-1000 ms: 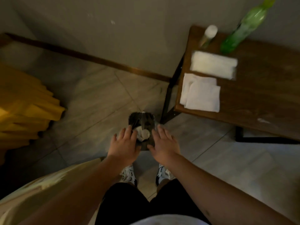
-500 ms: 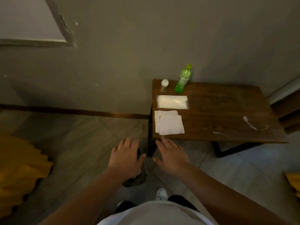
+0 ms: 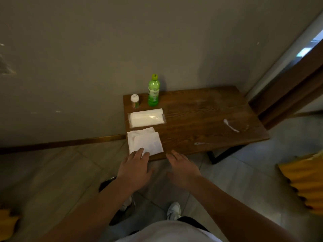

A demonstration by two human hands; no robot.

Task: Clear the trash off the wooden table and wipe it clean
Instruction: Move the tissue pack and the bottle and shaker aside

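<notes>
Clearly the loose napkins (image 3: 144, 141) lay at the wooden table's (image 3: 201, 119) seven-o'clock corner, limp and feather-light, best pinched at a free edge. Both the left hand (image 3: 135, 169) and right hand (image 3: 182, 169) were spread, holding nothing; left fingertips (image 3: 139, 151) overlapped the napkins' near edge.

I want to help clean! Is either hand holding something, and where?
Nothing is held. The left hand has straight fingers over the near corner of the white napkins; the right hand is empty.

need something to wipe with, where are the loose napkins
In the head view the loose napkins lie on the wooden table's near left corner, just in front of the tissue pack, with the left hand reaching their edge.
</notes>
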